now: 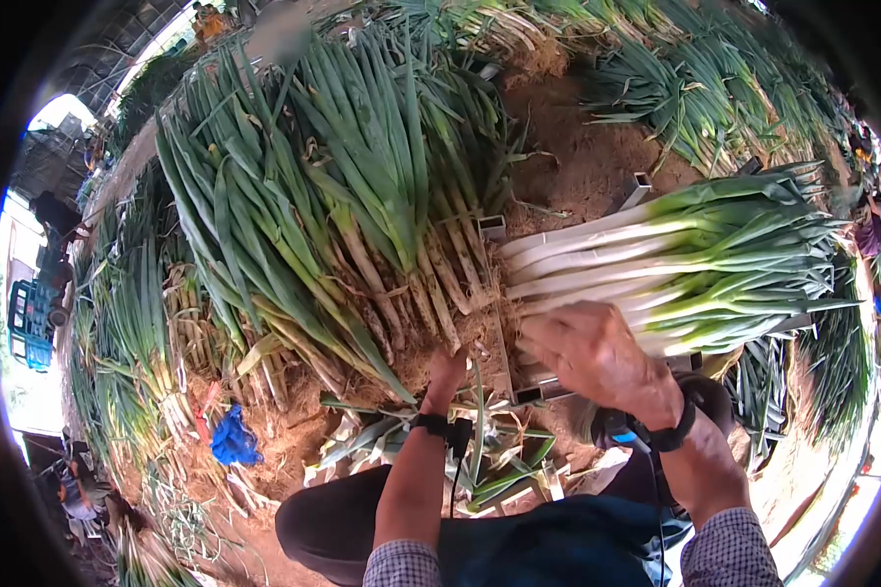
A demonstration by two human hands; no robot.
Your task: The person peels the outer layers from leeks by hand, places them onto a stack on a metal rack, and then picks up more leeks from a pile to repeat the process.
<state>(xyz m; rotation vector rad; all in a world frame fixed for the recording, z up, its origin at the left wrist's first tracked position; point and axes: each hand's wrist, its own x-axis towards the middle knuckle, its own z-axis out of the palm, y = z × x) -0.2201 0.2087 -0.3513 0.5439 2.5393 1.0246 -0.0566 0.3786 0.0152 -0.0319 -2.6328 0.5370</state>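
Observation:
My left hand (447, 370) is at the root ends of a large pile of unpeeled leeks (362, 176) with soil on their stems. Its fingers are mostly hidden against the roots, so I cannot tell what they hold. To the right, my right hand (597, 357) hovers at the white ends of a stack of cleaned leeks (646, 254), its fingers blurred and bent. Those leeks lie side by side on a metal frame (529, 393), green leaves pointing right.
Peeled leaf scraps (519, 470) lie below, between my knees. A blue cloth or bag (235, 437) is on the ground at left. More leek heaps (695, 88) stand at the back right and along the left. A blue vehicle or crate (29, 323) shows at the far left.

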